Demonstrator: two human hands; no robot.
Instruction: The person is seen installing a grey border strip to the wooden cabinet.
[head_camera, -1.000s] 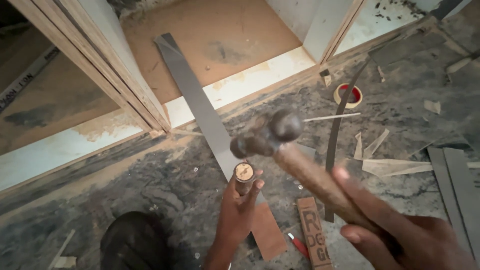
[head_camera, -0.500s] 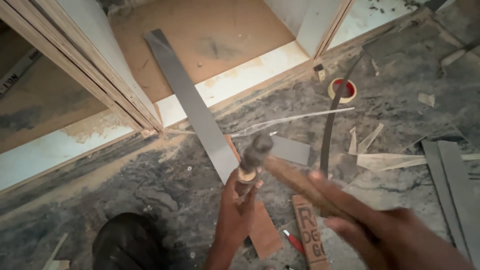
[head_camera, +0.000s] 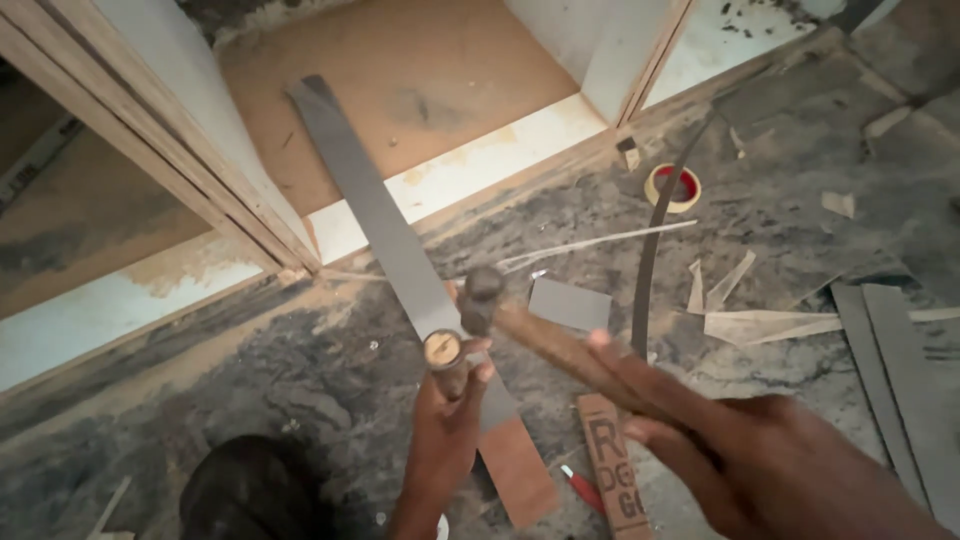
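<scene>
Under the left hand (head_camera: 445, 420), clenched on a chisel (head_camera: 443, 352), a grey strip (head_camera: 400, 250) is laid on dusty stone floor (head_camera: 250, 370); a hammer (head_camera: 520, 325) is gripped by the right hand (head_camera: 760, 460).

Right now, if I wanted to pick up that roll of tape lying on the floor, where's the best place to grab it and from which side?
Come from straight above. The roll of tape lies flat on the floor with its hole facing up, so pinch across the ring's wall, one finger in the hole and the thumb outside. The far side looks freest, since the dark curved strip runs close beside it.
</scene>
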